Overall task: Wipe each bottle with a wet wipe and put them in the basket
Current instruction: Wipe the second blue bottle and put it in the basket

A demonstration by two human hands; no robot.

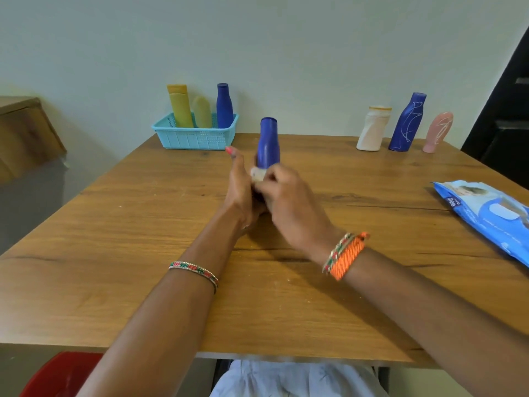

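Note:
A blue bottle (268, 143) stands upright over the middle of the table, its lower part hidden between my hands. My left hand (239, 187) holds it from the left. My right hand (289, 202) presses a crumpled wet wipe (257, 173) against its lower side. The light blue basket (197, 137) at the back left holds a yellow tube (180, 106), a pale yellow bottle (202, 111) and a second blue bottle (224, 106). At the back right stand a white bottle (372, 128), a scribbled blue bottle (408, 123) and a pink bottle (438, 131).
A blue pack of wet wipes (486, 213) lies at the table's right edge. The wooden table (143, 253) reaches the wall. A wooden cabinet (25, 133) stands on the left, a dark door (503, 124) on the right, a red seat (60, 373) below left.

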